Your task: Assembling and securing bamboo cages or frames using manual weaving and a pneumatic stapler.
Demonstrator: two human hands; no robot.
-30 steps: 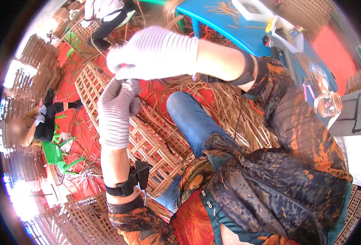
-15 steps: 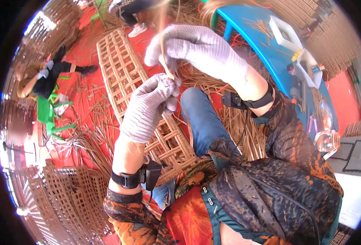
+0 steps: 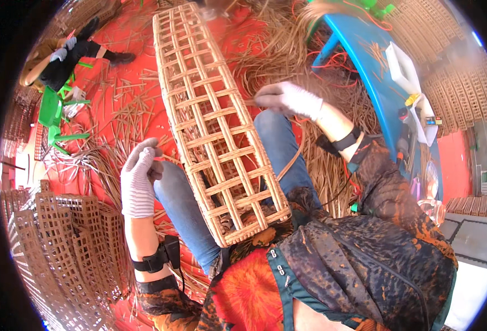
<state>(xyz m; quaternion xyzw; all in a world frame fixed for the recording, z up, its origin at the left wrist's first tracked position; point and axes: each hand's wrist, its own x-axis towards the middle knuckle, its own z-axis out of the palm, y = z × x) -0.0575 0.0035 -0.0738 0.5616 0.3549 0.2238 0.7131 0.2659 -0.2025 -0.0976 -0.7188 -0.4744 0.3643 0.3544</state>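
A long woven rattan lattice frame (image 3: 228,138) stretches from my lap away between my knees, its square openings showing the red floor beneath. At its right edge my right hand (image 3: 290,100), in a pale knitted glove, is closed with its fingertips pinched on a thin rattan strip (image 3: 294,158). The strip curves down over my right thigh, and a short piece reaches the lattice. My left hand (image 3: 138,185), also gloved, hovers above my left knee, apart from the lattice. Its fingers are loosely bent and apart, with nothing visible in them.
To the right stands a blue table (image 3: 359,69) with a white tray (image 3: 402,67) and tools. Loose rattan strips (image 3: 327,160) cover the red floor (image 3: 123,110). Woven panels (image 3: 70,243) are stacked at lower left. Another person (image 3: 61,66) sits near green stools (image 3: 50,107).
My hands were together above the lattice, holding a strip; now they are apart. My left hand moved down and left, my right hand down and right. The lattice now lies fully in view.
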